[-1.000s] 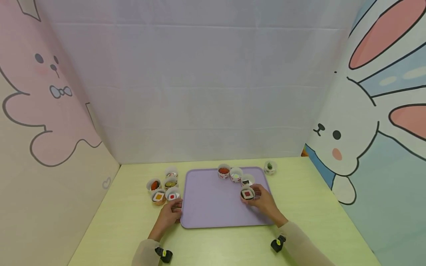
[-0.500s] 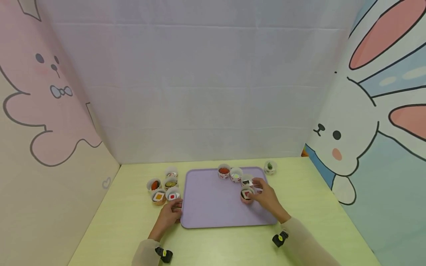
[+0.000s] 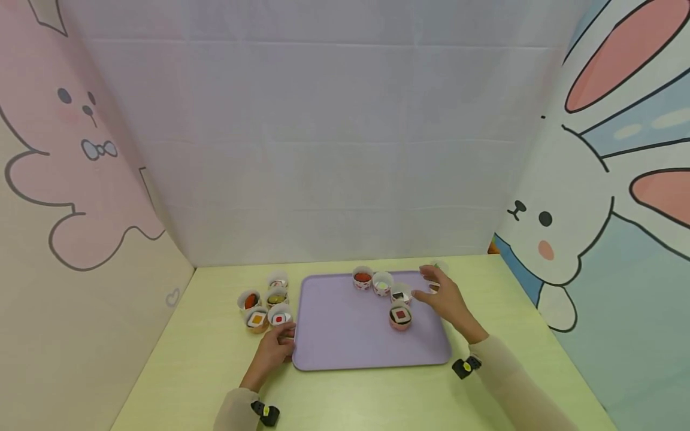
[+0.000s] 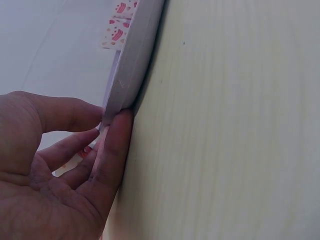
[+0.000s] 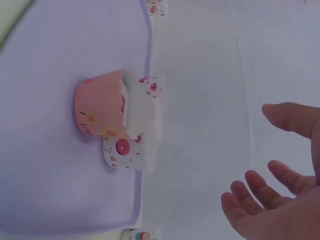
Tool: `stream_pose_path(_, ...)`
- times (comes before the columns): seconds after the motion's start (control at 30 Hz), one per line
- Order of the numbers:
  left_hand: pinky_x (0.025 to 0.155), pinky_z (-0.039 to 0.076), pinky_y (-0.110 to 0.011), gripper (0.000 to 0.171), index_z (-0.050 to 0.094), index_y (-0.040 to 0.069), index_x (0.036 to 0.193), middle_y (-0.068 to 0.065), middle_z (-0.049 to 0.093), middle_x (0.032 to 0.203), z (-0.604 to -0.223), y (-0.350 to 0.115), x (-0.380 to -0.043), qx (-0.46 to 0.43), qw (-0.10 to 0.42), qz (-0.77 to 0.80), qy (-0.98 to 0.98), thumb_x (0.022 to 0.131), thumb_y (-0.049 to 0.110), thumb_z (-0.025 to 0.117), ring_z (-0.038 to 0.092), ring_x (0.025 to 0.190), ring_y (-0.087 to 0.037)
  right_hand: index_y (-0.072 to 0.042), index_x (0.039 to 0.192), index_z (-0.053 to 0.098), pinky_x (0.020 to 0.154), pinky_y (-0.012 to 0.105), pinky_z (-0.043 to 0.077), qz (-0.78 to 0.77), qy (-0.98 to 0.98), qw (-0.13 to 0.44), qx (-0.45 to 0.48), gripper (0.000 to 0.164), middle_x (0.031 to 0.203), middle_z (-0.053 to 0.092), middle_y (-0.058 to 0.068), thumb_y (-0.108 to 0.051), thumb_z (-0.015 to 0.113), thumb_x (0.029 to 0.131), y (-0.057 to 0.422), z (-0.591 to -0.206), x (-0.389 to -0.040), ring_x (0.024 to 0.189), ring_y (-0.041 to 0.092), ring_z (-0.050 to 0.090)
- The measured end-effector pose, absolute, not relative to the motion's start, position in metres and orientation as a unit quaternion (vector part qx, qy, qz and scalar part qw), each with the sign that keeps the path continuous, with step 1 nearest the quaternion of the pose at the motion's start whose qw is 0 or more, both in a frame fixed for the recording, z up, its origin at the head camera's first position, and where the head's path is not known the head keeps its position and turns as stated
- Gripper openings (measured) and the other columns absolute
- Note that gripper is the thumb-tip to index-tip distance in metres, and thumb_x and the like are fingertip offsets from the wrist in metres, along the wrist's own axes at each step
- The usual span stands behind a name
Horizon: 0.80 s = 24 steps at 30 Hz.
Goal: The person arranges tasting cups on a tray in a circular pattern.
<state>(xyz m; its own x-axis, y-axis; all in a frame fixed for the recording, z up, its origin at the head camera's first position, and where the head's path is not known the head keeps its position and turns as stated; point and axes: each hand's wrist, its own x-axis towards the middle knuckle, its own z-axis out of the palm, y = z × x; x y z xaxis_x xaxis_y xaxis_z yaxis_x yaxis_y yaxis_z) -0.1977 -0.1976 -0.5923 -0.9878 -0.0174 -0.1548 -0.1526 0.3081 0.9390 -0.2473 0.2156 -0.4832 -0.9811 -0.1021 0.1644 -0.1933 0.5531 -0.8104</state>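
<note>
My left hand [image 3: 271, 352] pinches the left rim of the lilac tray [image 3: 345, 335] near its front corner; the left wrist view shows thumb and fingers on either side of the tray's edge [image 4: 131, 75]. With fingers spread and nothing held, my right hand [image 3: 451, 306] hovers over the tray's right side. Just left of it stands a pink paper baking cup [image 3: 401, 325] holding a square white piece with a dark red centre. Behind that cup is a white patterned cup [image 3: 401, 293]. A cup with green filling [image 3: 441, 265] beyond the tray's back right corner is partly hidden by my right fingers.
At the tray's back stand a cup with red filling [image 3: 362, 278] and a cup with pale filling [image 3: 382, 284]. Several more filled cups, among them an orange-centred one [image 3: 257, 319], cluster left of the tray. A white sheet [image 3: 339, 149] hangs behind the table.
My right hand has let go of the pink cup, leaving it on the tray, and moved back and right toward the green-filled cup. My left hand has stayed at the tray.
</note>
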Motion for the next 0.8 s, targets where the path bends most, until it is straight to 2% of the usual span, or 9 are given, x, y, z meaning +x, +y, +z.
stream_pose_path(0.27, 0.057, 0.057, -0.034, 0.046, 0.058, -0.002, 0.128, -0.018, 0.065, 0.109, -0.594, -0.199, -0.199, -0.053, 0.060, 0.578, 0.812, 0.082, -0.008, 0.061, 0.063, 0.084, -0.017, -0.004, 0.142, 0.043, 0.110, 0.053, 0.040, 0.492, -0.864, 0.067, 0.082, 0.065, 0.145, 0.047, 0.020, -0.017, 0.074, 0.087, 0.233, -0.466, -0.254, 0.135, 0.040, 0.043)
stream_pose_path(0.5, 0.056, 0.057, -0.034, 0.047, 0.060, -0.002, 0.126, -0.017, 0.066, 0.106, -0.595, -0.199, -0.199, -0.048, 0.048, 0.575, 0.815, 0.080, -0.008, 0.063, 0.064, 0.086, -0.020, -0.005, 0.144, 0.041, 0.111, 0.054, 0.038, 0.500, -0.858, 0.084, 0.076, 0.064, 0.146, 0.045, 0.020, -0.021, 0.071, 0.090, 0.247, -0.456, -0.259, 0.137, 0.038, 0.040)
stream_pose_path(0.8, 0.056, 0.057, -0.034, 0.047, 0.059, -0.003, 0.127, -0.017, 0.065, 0.107, -0.594, -0.199, -0.199, -0.048, 0.049, 0.576, 0.815, 0.081, -0.008, 0.063, 0.064, 0.087, -0.020, -0.007, 0.147, 0.037, 0.112, 0.053, 0.037, 0.497, -0.862, 0.089, 0.047, 0.066, 0.149, 0.042, 0.020, -0.024, 0.069, 0.092, 0.269, -0.467, -0.275, 0.138, 0.039, 0.039)
